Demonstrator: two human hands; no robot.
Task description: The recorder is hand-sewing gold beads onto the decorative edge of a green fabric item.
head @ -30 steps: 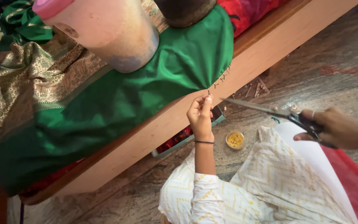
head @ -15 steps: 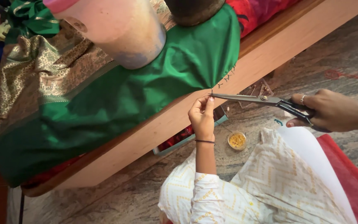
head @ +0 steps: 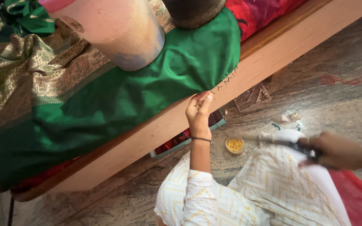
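Scissors (head: 292, 145) have dropped away from the cloth since half a second ago: then their blades reached across to the fabric's fringe beside the left fingertips, and now they sit low, blurred with motion, over the person's lap. The right hand (head: 336, 150) grips their dark handles, fingers curled closed around them. Whether the blades are parted cannot be told through the blur.

The left hand (head: 198, 112) is raised to the lower edge of a green fabric (head: 147, 92), thumb and fingertips pinched narrowly on the hem where a row of short threads (head: 227, 79) hangs. A thin dark bangle circles that wrist.

The green fabric lies draped across a long wooden bench (head: 156, 134), hanging over its front edge. A gold patterned border (head: 26, 79) runs along the fabric toward the bench's left end. Two heavy things press the cloth down near the far edge: a pale cylindrical container (head: 114, 29) and a dark rounded pot (head: 193, 12). Red cloth (head: 260, 12) shows toward the bench's right end.

Below the bench's front edge, on the stone floor, sits a small bowl of yellow beads (head: 235, 145), near the left forearm. The person wears white clothing with a yellow zigzag pattern (head: 265, 188).
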